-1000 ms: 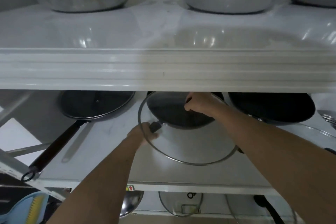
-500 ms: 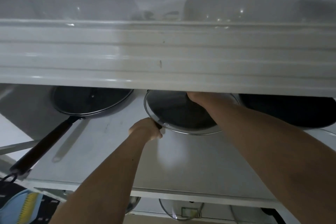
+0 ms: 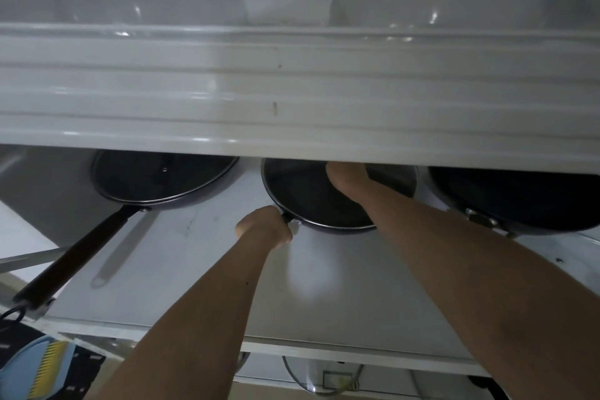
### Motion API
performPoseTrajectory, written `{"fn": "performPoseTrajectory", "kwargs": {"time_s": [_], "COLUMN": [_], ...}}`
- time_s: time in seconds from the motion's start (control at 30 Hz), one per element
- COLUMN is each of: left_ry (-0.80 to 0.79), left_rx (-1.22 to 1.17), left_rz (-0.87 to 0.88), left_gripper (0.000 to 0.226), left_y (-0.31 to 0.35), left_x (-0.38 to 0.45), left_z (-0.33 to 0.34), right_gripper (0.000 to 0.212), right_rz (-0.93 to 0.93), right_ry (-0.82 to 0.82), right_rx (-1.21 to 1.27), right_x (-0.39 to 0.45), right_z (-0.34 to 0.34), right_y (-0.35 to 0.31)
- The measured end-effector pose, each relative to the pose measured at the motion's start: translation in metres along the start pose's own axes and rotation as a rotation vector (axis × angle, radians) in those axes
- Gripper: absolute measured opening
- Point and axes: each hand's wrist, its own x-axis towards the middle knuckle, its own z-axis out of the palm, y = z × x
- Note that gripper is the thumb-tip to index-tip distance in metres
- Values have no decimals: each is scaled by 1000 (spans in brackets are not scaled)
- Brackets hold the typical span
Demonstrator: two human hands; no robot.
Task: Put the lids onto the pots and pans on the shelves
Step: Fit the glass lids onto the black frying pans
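Both hands (image 3: 264,227) (image 3: 345,177) on lidded pan (image 3: 305,201).

Under the right hand (image 3: 345,177) lies a glass lid (image 3: 311,191), clear and glossy with a thin bright metal rim, over a dark matt pan (image 3: 337,228). The left hand (image 3: 264,227) closes on that pan's dark handle, where a small shiny metal joint shows. Left of that hand, another glass lid (image 3: 162,177) has the same metal rim, its pan's handle (image 3: 74,261) dark and smooth. The shelf (image 3: 324,286) beneath both hands is white, smooth and glossy
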Motion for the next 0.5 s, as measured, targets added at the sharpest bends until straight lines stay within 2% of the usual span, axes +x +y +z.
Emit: {"fn": "performPoseTrajectory", "kwargs": {"time_s": [0.03, 0.1, 0.17, 0.23, 0.37, 0.5], "left_ry": [10, 59, 154, 247, 330, 216], "left_rx": [-6, 11, 77, 79, 17, 60], "left_rz": [-1, -26, -30, 53, 281, 456], "left_gripper": [19, 44, 73, 85, 70, 64], "left_y": [2, 11, 26, 50, 118, 183], "left_x": [-3, -9, -19, -35, -77, -115], "left_z": [0, -1, -1, -1, 15, 51], "right_gripper": [31, 32, 45, 60, 64, 63], "right_rz": [16, 15, -28, -36, 37, 171], "right_ry": [-30, -43, 14, 63, 130, 177], "right_rx": [12, 33, 65, 89, 16, 52], "right_x": [-2, -9, -21, -40, -84, -129], "right_z": [2, -1, -8, -19, -54, -99], "right_y": [2, 4, 10, 24, 65, 126]}}
